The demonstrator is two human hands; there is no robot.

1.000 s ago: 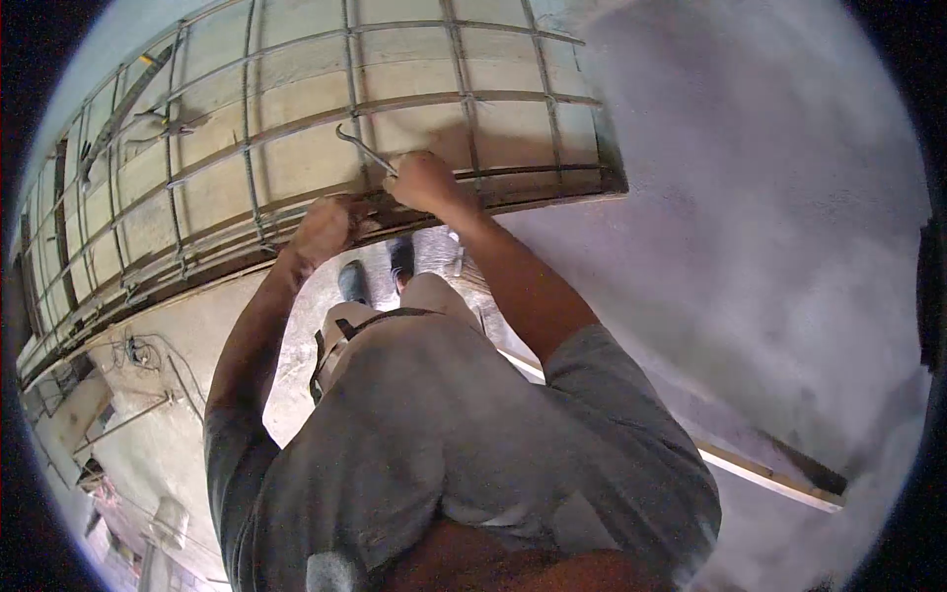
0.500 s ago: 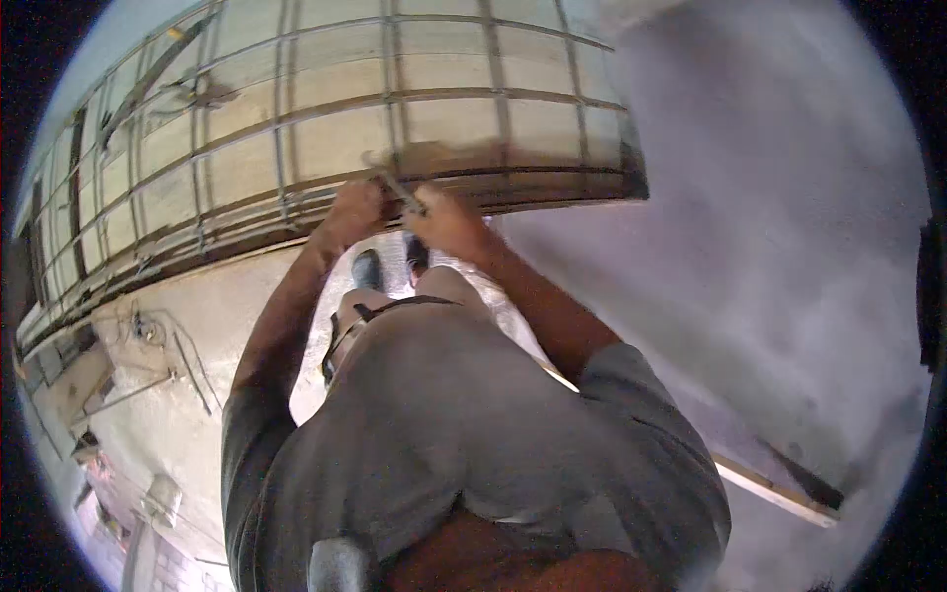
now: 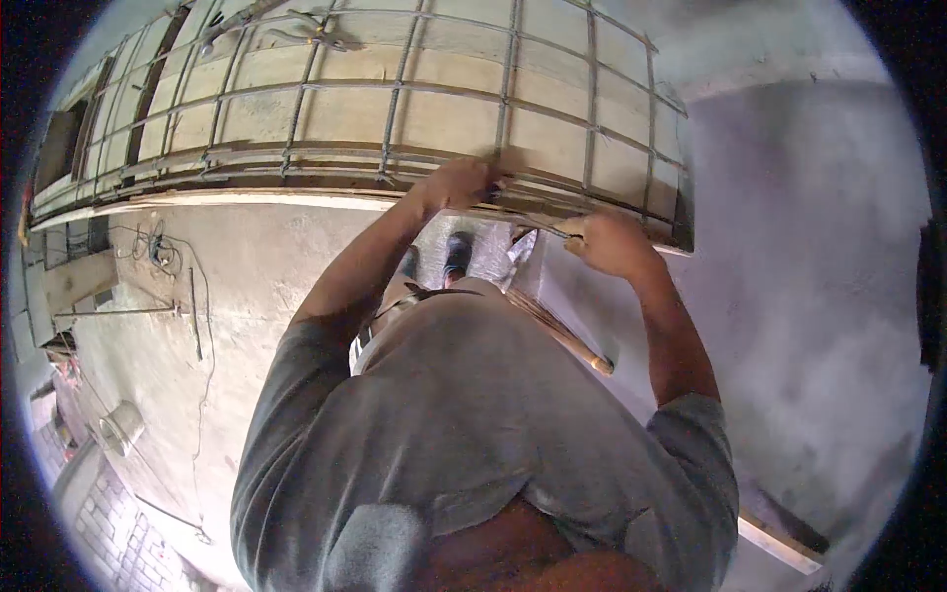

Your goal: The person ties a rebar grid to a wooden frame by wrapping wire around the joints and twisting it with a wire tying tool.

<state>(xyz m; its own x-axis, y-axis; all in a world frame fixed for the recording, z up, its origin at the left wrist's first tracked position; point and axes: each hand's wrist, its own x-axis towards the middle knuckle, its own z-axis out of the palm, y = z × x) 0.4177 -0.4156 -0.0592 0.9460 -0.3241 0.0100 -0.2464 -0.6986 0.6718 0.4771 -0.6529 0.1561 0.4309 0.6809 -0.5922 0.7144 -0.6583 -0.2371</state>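
Note:
A rebar grid (image 3: 503, 99) of crossed, tied bars lies over pale boards, with a bundle of bars along its near edge. My left hand (image 3: 464, 185) is at this near edge, its fingers curled against the bars; what they pinch is hidden and blurred. Further right, my right hand (image 3: 614, 245) is closed around a thin metal tying hook (image 3: 541, 223), whose shaft points left towards my left hand. The hook's tip is hard to make out among the bars.
Pliers (image 3: 314, 36) lie on the boards beneath the grid. A wooden handle (image 3: 582, 353) lies near my feet. To the left are a cable (image 3: 158, 247) and a bucket (image 3: 120, 426). A wooden plank (image 3: 777, 543) lies at lower right.
My view has shifted along the grid. My hands, close together before, are now apart, the right one further right with the hook. The hook has swung from steep to nearly level.

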